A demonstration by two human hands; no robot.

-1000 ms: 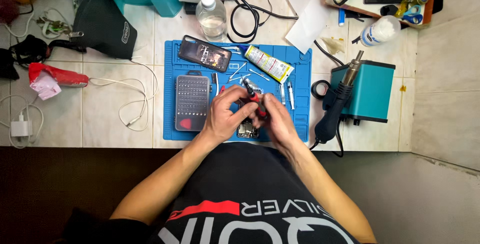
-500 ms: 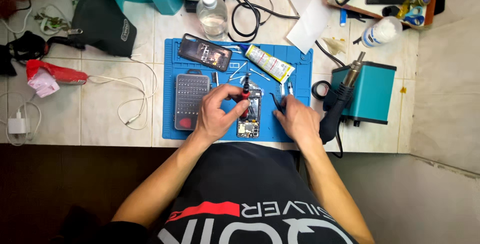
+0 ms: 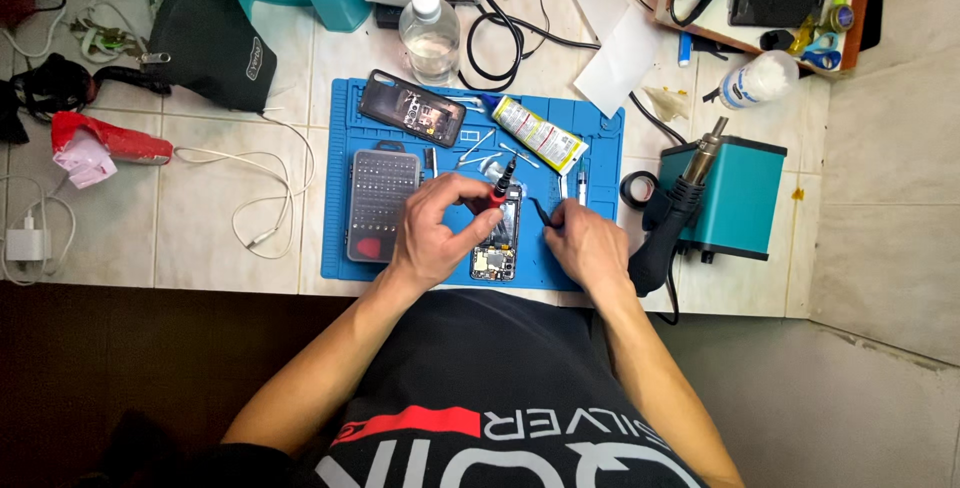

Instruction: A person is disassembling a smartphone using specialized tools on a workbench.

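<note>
Gripping a red-black screwdriver (image 3: 499, 190) with closed fingers, left hand (image 3: 438, 233) was over opened phone (image 3: 497, 238), right hand (image 3: 588, 246) at 3 o'clock pinched black tweezers (image 3: 541, 213), blue mat (image 3: 340, 198) below.

1. Pale tiled table (image 3: 230, 168) with dark grout lines, lit evenly from above.
2. Blue work mat (image 3: 340, 248) laid flat near the front edge.
3. Dark floor (image 3: 120, 368) below the front edge at the left.
4. Lighter grey tiled surface (image 3: 880, 248) along the right side.
</note>
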